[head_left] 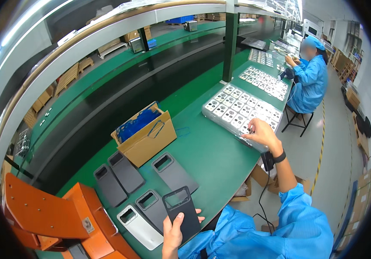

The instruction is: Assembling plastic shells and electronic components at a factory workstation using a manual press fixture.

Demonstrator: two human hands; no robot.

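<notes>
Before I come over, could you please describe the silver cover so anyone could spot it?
Start at the green table, by the orange machine. Just right of that machine, near the left hand, lies the silver cover. It alone is pale; neighbouring covers are dark.

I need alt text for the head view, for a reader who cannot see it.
The left hand holds a dark windowed case; the right hand is at a tray of white pieces on a green table. Four grey cases, a silver case and a cardboard box share the table.
</notes>
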